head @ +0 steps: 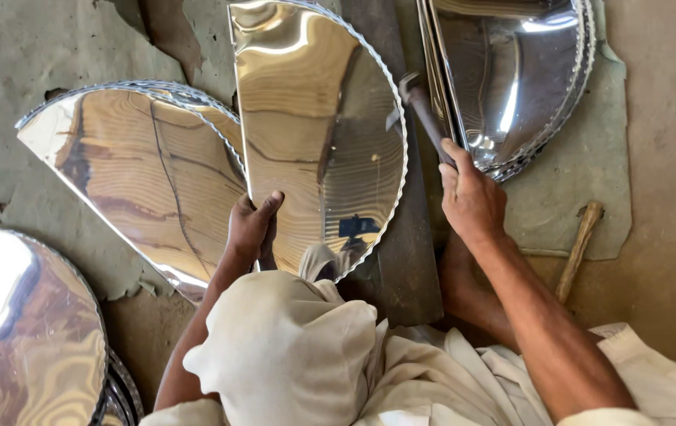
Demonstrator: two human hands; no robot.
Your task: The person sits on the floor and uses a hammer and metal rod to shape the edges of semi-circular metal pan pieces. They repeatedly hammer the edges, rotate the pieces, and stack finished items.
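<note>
My left hand (251,225) grips the straight edge of a shiny half-round metal plate (314,118) with a scalloped rim, held upright in front of me. My right hand (470,197) is closed on the handle of a hammer (425,110), whose head lies next to the plate's curved rim. The plate rests over a dark metal bar (401,260) on the floor.
More half-round plates (133,173) lie flat at the left, and a stack of them (511,79) sits at the top right on a worn green mat (582,181). Round shiny plates (22,331) are piled bottom left. A wooden stick (578,248) lies at the right.
</note>
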